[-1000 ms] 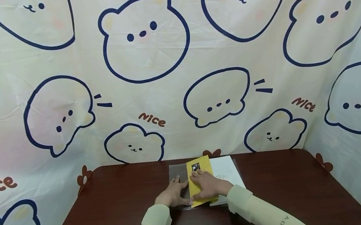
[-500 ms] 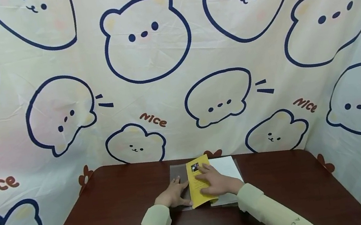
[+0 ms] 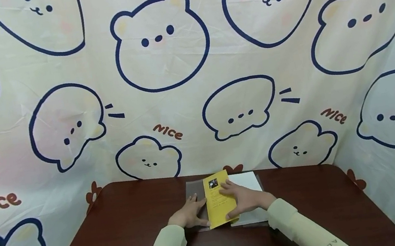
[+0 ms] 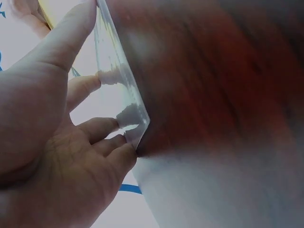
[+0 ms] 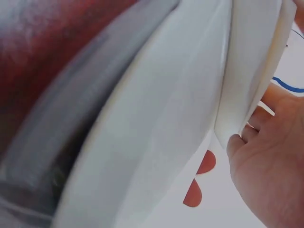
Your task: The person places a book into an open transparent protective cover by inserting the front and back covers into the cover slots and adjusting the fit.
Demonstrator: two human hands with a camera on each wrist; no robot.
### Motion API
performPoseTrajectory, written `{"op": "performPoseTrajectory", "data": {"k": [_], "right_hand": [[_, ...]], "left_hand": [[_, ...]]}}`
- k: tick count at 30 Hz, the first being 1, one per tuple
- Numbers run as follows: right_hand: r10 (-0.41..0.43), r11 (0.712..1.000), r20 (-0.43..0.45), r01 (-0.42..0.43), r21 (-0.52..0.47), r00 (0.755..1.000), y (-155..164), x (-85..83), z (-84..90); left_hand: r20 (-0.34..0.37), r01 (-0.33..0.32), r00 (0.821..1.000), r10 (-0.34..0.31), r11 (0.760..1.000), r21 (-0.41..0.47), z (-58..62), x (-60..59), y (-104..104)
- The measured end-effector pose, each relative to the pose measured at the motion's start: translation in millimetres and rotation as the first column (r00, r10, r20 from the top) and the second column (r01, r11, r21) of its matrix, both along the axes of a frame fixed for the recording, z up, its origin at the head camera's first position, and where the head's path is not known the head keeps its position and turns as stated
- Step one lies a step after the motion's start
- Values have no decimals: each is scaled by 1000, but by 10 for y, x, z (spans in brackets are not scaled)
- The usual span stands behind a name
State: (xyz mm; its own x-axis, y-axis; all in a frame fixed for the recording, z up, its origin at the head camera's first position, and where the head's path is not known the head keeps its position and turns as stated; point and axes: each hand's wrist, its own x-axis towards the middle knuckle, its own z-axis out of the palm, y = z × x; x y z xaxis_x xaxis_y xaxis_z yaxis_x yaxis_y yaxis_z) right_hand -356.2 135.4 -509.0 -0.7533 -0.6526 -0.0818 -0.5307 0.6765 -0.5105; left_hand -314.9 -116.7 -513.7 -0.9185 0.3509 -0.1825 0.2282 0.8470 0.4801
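Observation:
An open book with a clear plastic cover [image 3: 194, 187] lies at the far middle of the table. Its yellow leaf [image 3: 218, 211], with a small photo near the top and lines of print, stands slightly raised over the white pages [image 3: 250, 217]. My left hand [image 3: 187, 214] rests with spread fingers on the clear cover, left of the yellow leaf; in the left wrist view its fingertips touch the clear plastic [image 4: 124, 90]. My right hand [image 3: 248, 198] lies with extended fingers over the yellow leaf's right part. In the right wrist view, fanned white pages [image 5: 156, 118] stand beside that hand.
The dark brown wooden table [image 3: 130, 234] extends around the book on both sides and in front. Behind it hangs a cream curtain [image 3: 187, 111] printed with bear faces, close to the table's back edge.
My right hand has slid rightward across the yellow leaf toward its right edge, uncovering more of its print. My left hand has stayed in place on the clear cover.

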Motion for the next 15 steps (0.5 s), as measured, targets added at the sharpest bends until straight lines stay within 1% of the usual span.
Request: {"op": "performPoseTrajectory", "data": {"k": [8,15], "right_hand": [[6,1000,-39,-5,10,999,-57,-10,-56],[-1,1000,-32,1,7,999,-97,9,-28]], "left_hand": [[14,-13,1000,13,1000,4,7,7,1],[9,-10,1000,10,1000,7,-6,9,2]]}}
